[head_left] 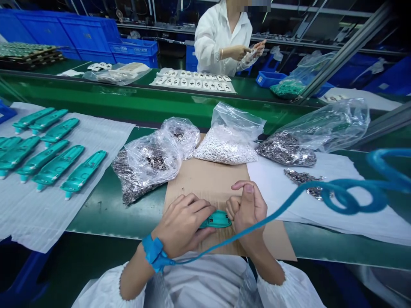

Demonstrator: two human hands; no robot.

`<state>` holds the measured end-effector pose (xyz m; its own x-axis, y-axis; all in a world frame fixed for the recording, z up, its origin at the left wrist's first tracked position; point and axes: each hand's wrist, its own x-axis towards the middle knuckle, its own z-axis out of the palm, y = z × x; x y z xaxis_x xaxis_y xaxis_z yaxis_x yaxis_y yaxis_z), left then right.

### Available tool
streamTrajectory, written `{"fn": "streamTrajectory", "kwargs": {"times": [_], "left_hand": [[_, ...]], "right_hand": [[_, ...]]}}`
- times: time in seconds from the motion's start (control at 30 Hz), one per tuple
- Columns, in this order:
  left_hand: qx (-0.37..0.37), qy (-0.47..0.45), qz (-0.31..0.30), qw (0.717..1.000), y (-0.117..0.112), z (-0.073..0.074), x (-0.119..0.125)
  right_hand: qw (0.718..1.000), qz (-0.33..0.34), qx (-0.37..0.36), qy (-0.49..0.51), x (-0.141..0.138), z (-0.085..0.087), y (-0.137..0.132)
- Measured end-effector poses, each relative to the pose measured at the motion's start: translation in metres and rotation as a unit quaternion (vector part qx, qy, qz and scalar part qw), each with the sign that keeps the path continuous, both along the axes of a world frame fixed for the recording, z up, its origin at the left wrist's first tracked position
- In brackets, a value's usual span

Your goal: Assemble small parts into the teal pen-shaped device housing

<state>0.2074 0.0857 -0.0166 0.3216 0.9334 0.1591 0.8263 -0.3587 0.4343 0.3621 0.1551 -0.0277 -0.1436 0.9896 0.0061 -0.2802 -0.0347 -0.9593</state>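
Note:
My left hand [184, 218] is closed around a teal plastic housing [220, 219], which lies on a sheet of brown cardboard [183, 177]. Its open side faces up, and small dark parts show inside; my fingers cover its left end. At the housing's right end is my right hand [248, 211], fingers curled in and thumb raised. Whether a small part sits in those curled fingers I cannot make out. A blue wrist strap [154, 253] circles my left wrist, and its coiled cord [282, 207] passes in front of my right forearm.
Teal housings [59, 167] lie in rows on white sheeting at left. Beyond the cardboard stand bags of metal parts [141, 171] and a bag of white pieces [226, 145]. Loose metal parts [305, 179] lie at right. Across the green divider, a co-worker [221, 38] handles something small.

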Motion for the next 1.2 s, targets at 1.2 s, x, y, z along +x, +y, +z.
{"fn": "streamTrajectory", "kwargs": {"times": [1.2], "left_hand": [[0.046,-0.004,0.031,0.998,-0.006,-0.007,-0.008]], "right_hand": [[0.998,0.034,0.043,-0.008,0.001,-0.014,-0.01]]}}
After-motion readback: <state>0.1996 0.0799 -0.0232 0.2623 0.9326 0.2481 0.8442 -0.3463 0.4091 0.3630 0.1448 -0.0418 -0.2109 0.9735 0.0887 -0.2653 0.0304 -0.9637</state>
